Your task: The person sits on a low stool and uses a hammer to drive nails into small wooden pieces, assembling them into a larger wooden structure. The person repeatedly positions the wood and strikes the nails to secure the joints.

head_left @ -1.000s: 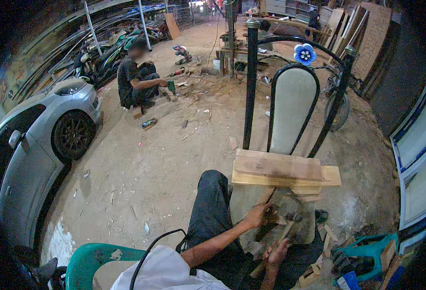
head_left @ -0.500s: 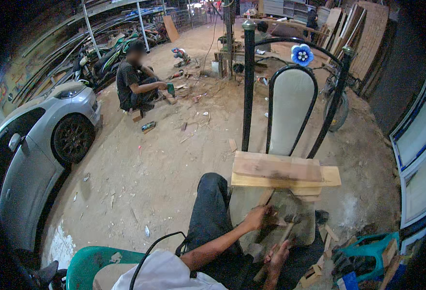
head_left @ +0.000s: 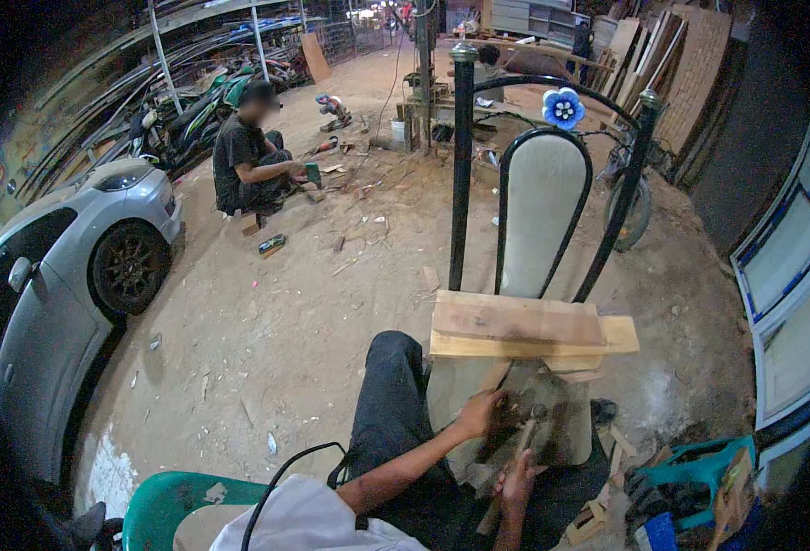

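Note:
In front of me is a chair with a black metal frame, a pale back pad (head_left: 544, 220) and a blue flower ornament. Stacked wooden boards (head_left: 520, 321) lie across its seat (head_left: 561, 441). My left hand (head_left: 484, 415) is closed at the near end of a narrow wooden piece (head_left: 496, 375), just below the boards; shadow hides its fingertips. My right hand (head_left: 515, 482) grips the wooden handle of a hammer (head_left: 526, 436). The hammer's dark head is raised close to the right of my left hand, over the seat.
A teal plastic stool (head_left: 694, 473) with wood scraps and dark items stands at lower right. A silver car (head_left: 60, 303) is parked at left. Another person (head_left: 250, 161) sits on the ground farther off, holding a green tool. Framed panels (head_left: 795, 303) lean at right.
The view has turned slightly, so the scene sits a little further left. My right hand and the hammer have moved slightly up, the handle now steeper. My left hand stays beside the boards.

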Demonstrator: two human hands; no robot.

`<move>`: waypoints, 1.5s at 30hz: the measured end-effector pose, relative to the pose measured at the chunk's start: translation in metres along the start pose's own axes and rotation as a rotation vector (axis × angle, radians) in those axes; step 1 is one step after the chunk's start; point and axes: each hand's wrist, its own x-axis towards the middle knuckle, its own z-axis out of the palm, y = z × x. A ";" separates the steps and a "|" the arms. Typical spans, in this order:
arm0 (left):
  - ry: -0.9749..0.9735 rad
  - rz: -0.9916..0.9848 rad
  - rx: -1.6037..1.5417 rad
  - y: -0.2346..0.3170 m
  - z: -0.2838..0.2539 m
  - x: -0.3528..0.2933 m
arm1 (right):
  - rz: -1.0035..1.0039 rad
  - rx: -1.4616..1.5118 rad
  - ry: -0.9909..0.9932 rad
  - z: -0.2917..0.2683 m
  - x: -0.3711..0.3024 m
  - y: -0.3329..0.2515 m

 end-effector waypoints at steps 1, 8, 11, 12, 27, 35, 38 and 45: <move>-0.018 -0.043 0.022 0.012 -0.004 0.007 | -0.037 0.024 0.012 0.000 -0.010 -0.009; 0.013 -0.104 0.128 0.021 -0.005 -0.001 | 0.008 -0.180 0.087 0.004 -0.005 -0.010; 0.055 -0.079 0.057 0.038 -0.013 0.004 | -0.090 0.023 0.134 0.007 -0.026 -0.020; 0.087 -0.061 0.025 0.044 -0.014 -0.001 | -0.091 0.003 0.133 0.002 -0.023 -0.008; -0.098 -0.122 0.166 0.049 -0.015 0.012 | -0.260 -0.117 0.071 -0.004 -0.003 0.008; -0.125 -0.145 -0.094 0.031 -0.017 0.007 | -1.083 -0.890 0.545 0.030 0.018 0.050; -0.115 -0.168 -0.096 0.069 -0.014 0.011 | -1.029 -0.813 0.529 0.031 0.023 0.065; -0.123 -0.215 -0.073 0.079 -0.023 0.014 | -0.856 -0.837 0.429 0.032 0.033 0.069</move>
